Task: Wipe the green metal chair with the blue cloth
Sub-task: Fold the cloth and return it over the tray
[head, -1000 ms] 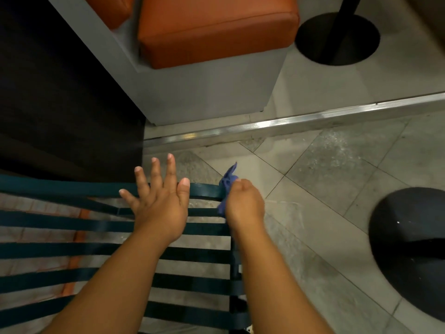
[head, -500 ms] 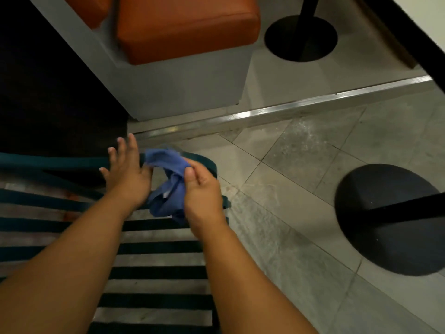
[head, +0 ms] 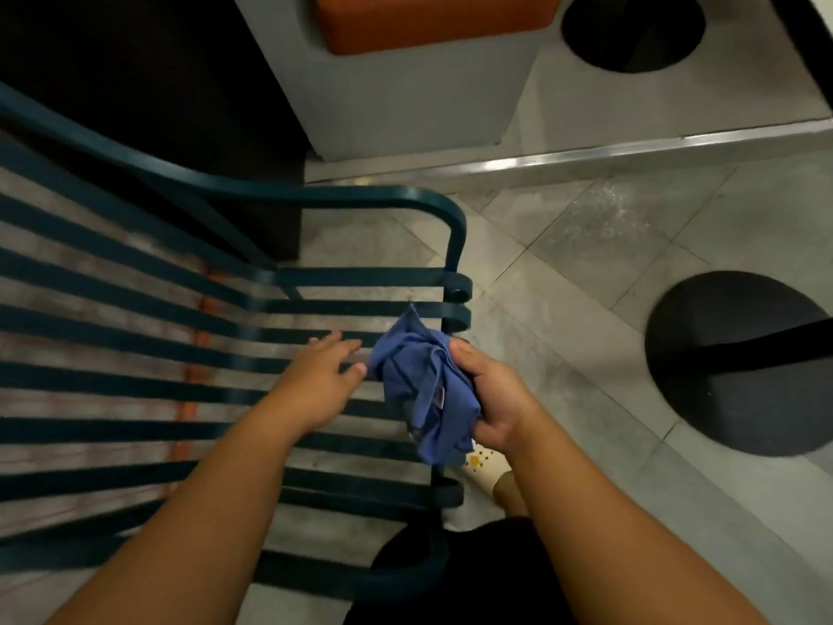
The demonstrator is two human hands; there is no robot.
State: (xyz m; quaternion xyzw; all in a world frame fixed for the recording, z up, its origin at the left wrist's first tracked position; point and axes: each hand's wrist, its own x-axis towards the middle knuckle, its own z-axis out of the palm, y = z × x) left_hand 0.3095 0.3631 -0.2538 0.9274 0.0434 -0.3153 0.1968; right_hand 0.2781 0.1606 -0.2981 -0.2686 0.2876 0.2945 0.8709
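Note:
The green metal chair fills the left and middle of the view, its flat horizontal slats running to a curved frame on the right. My right hand grips the bunched blue cloth above the slats near the chair's right edge. My left hand hovers flat and empty just left of the cloth, its fingertips close to the fabric but apart from it.
A grey bench block with an orange cushion stands beyond the chair. Two round black table bases sit on the tiled floor to the right. A metal floor strip crosses behind. My foot shows beside the chair.
The view has swung so more of the chair shows. My left hand has let go of the cloth and drawn slightly away. My right hand has pulled the cloth back over the slats.

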